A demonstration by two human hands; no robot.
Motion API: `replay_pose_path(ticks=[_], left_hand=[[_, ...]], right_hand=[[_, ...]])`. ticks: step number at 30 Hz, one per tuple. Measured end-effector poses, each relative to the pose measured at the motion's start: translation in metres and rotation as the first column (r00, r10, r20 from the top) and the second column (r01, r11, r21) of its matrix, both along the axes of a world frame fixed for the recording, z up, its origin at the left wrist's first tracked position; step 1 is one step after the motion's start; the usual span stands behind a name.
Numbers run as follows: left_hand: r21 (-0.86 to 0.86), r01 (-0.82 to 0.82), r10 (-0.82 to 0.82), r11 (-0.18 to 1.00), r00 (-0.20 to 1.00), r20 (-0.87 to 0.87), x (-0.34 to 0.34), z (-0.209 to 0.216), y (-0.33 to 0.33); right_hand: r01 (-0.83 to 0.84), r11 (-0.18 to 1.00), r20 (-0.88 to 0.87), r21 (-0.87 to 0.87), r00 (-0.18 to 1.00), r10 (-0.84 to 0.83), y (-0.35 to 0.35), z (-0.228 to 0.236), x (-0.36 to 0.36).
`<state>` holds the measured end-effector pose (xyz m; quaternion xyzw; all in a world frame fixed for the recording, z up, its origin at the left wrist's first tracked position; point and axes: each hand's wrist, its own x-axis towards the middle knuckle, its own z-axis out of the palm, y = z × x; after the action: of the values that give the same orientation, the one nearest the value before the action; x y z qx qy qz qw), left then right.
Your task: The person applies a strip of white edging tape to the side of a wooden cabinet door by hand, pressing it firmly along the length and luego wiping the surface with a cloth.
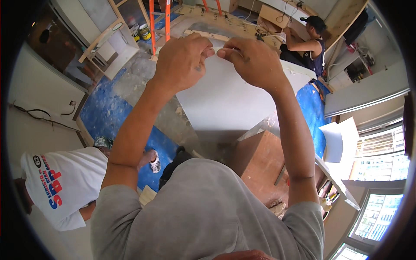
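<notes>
1. The left hand (184,60) is raised at the upper middle of the view, fingers curled and thumb drawn in toward the forefinger in a pinch
2. The right hand (255,63) mirrors it just beside, fingertips turned toward the left ones with a narrow gap between; a small pale bit shows there, but I cannot tell whether either hand grips it
3. The white panel (229,102) lies below both hands, spreading from beneath them toward the wearer's grey T-shirt (190,208); whether the fingers touch it cannot be told
4. Near the panel's close edge, to the right, stands a brown wooden box (264,162)
5. Beyond the right hand, a co-worker in a black cap (314,22) sits low, arms raised
6. At left, another person in a white T-shirt (76,180) is near blue floor sheeting (102,102)
7. Beyond the left hand stands an orange ladder (168,19), with paint cans (145,32) near it
</notes>
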<state>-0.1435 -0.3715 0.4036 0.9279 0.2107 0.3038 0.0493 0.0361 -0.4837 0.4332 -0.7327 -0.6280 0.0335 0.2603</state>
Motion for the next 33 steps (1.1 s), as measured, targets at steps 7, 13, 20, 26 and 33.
replay_pose_path(ticks=[7,13,20,26,33], left_hand=[[-0.086,0.302,-0.293,0.949,0.95,0.105,-0.041,0.023,0.032],[-0.54,0.222,-0.176,0.812,0.975,0.137,-0.065,0.012,0.054],[-0.539,0.416,-0.103,0.732,0.85,0.516,-0.056,-0.036,0.044],[-0.192,0.548,-0.273,0.814,0.653,0.706,-0.042,-0.076,0.032],[-0.456,0.74,-0.174,0.494,0.598,0.782,-0.052,-0.087,0.022]], right_hand=[[0.005,1.0,-0.06,0.011,0.998,-0.004,-0.007,-0.002,0.0],[-0.207,0.97,-0.238,0.129,0.943,0.233,0.002,-0.006,0.015],[-0.278,0.953,-0.061,0.121,0.956,0.287,0.013,-0.002,-0.024],[-0.29,0.911,0.099,0.293,0.957,0.273,-0.002,-0.025,-0.031],[-0.215,0.949,-0.024,0.23,0.974,0.226,-0.022,-0.03,-0.036]])
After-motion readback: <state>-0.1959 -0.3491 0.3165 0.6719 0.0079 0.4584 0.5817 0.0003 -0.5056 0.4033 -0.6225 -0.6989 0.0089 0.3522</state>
